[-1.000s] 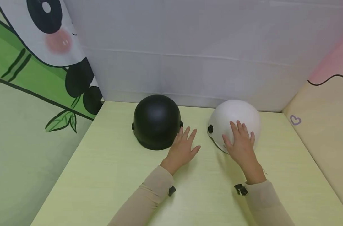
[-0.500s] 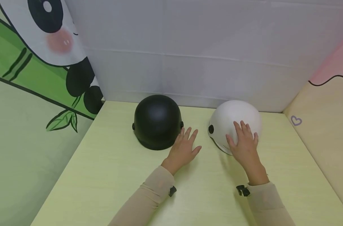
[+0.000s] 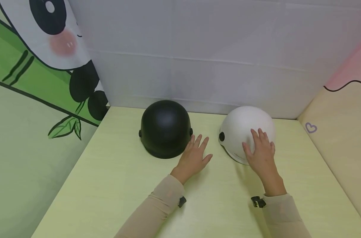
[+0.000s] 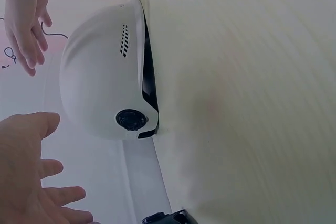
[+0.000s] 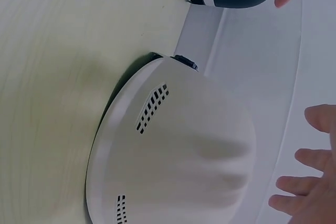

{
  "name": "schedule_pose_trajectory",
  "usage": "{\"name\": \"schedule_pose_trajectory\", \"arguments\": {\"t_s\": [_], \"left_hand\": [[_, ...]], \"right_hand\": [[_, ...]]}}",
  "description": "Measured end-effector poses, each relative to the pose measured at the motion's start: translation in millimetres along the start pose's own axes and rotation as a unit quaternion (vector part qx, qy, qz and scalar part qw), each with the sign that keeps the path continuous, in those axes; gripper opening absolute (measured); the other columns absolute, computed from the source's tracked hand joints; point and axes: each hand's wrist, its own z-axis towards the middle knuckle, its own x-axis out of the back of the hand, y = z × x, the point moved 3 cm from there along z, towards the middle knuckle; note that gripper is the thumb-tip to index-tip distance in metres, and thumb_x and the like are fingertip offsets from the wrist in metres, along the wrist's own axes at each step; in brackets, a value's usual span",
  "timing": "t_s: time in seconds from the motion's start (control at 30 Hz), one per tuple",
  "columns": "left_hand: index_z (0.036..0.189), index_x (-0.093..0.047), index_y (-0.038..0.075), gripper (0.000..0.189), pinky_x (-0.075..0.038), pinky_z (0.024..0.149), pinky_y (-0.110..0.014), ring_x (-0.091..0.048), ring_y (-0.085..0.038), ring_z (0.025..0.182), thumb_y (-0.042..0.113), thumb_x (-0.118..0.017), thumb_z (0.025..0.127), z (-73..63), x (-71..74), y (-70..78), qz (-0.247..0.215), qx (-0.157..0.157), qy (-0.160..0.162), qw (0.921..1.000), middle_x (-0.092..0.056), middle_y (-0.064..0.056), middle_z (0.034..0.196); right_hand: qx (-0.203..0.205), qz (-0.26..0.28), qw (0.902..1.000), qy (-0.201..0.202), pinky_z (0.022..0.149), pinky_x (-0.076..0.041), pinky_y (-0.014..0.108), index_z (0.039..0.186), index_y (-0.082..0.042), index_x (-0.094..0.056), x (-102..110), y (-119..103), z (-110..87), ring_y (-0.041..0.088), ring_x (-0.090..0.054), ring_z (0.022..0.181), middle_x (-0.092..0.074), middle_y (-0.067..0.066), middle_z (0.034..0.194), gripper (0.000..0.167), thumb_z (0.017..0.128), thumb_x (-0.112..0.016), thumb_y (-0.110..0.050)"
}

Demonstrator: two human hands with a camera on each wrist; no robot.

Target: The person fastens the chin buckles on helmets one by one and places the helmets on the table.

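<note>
My left hand [image 3: 192,157] has its fingers [image 4: 67,195] stretched long and well parted, the thumb swung out toward two o'clock. I grip nothing with it. The black helmet [image 3: 165,129] sits between ten and eleven o'clock from this hand, and in the head view my outer fingers overlap the edge of its shell; whether skin meets shell there, I can't tell.

My right hand [image 3: 260,158] is spread too, thumb off toward eleven o'clock, the other fingers pointing about twelve, with the little finger standing a bit apart. It holds nothing either. The white helmet [image 3: 238,127] lies at eleven o'clock from it, and both wrist views show a gap between my fingertips and the shell, so I hover just off it. Soft finger-like shadows fall on the dome.

Both helmets rest dome up on the pale yellow table [image 3: 109,198], the black one toward eleven o'clock from my body, the white one toward one, well apart from each other. The white one carries a round black fitting [image 3: 221,136] at its nine o'clock side and slotted vents [image 5: 152,107] low on the shell.

At twelve, behind both, rises a grey-white wall [image 3: 198,39]. A painted leaf [image 3: 65,127] is on the wall over at ten o'clock, a purple heart [image 3: 311,128] at two. My beige sleeves [image 3: 152,208] reach in from six.
</note>
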Motion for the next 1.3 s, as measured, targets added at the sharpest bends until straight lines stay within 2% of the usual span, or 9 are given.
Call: {"name": "schedule_pose_trajectory", "arguments": {"t_s": [0.23,0.47,0.67,0.87,1.1,1.3], "left_hand": [[0.154,-0.030,0.013,0.064,-0.022,0.112,-0.047,-0.018,-0.040,0.143,0.044,-0.050,0.101,4.9,-3.7,2.3,-0.011,0.004,-0.001,0.9999,-0.026,-0.017,0.156],[0.155,-0.028,0.015,0.065,-0.022,0.112,-0.046,-0.017,-0.038,0.143,0.044,-0.050,0.101,11.6,-7.5,5.7,-0.024,0.009,0.000,0.9997,-0.024,-0.015,0.157],[0.155,-0.028,0.015,0.065,-0.021,0.112,-0.045,-0.016,-0.037,0.144,0.043,-0.050,0.101,21.2,-16.0,7.7,-0.041,0.012,0.001,0.9991,-0.022,-0.015,0.158],[0.155,-0.027,0.015,0.066,-0.022,0.112,-0.046,-0.016,-0.037,0.144,0.044,-0.050,0.101,29.6,-27.0,9.9,-0.050,0.013,0.001,0.9987,-0.021,-0.015,0.158],[0.156,-0.026,0.015,0.066,-0.024,0.111,-0.047,-0.014,-0.036,0.144,0.045,-0.049,0.101,35.3,-31.6,15.8,-0.054,0.015,-0.005,0.9984,-0.020,-0.015,0.158],[0.156,-0.023,0.016,0.068,-0.024,0.111,-0.046,-0.014,-0.037,0.144,0.047,-0.048,0.101,41.5,-36.0,21.8,-0.070,0.014,-0.009,0.9974,-0.017,-0.014,0.159]], "right_hand": [[-0.006,0.012,0.9999,0.003,0.107,-0.008,0.065,0.147,0.003,-0.032,3,10,2.3,0.048,-0.013,0.141,-0.019,0.031,0.153,0.059,0.101,-0.053,-0.025],[-0.014,0.034,0.9992,0.015,0.105,-0.011,0.068,0.149,0.003,-0.029,8,20,3.6,0.048,-0.012,0.141,-0.016,0.029,0.155,0.059,0.102,-0.051,-0.026],[-0.038,0.038,0.9982,0.025,0.101,-0.016,0.072,0.151,0.000,-0.027,12,31,5.4,0.055,-0.015,0.137,-0.014,0.026,0.157,0.061,0.102,-0.049,-0.028],[-0.037,0.042,0.9979,0.033,0.098,-0.019,0.074,0.151,0.000,-0.027,13,39,7.0,0.060,-0.018,0.133,-0.015,0.027,0.156,0.061,0.101,-0.051,-0.027],[-0.051,0.058,0.9966,0.029,0.099,-0.018,0.074,0.153,-0.001,-0.024,14,49,5.5,0.057,-0.015,0.136,-0.011,0.025,0.157,0.063,0.102,-0.048,-0.030],[-0.058,0.088,0.9938,0.036,0.104,-0.015,0.069,0.154,-0.002,-0.020,14,59,5.7,0.050,-0.013,0.140,-0.010,0.024,0.158,0.065,0.103,-0.048,-0.030]]}}
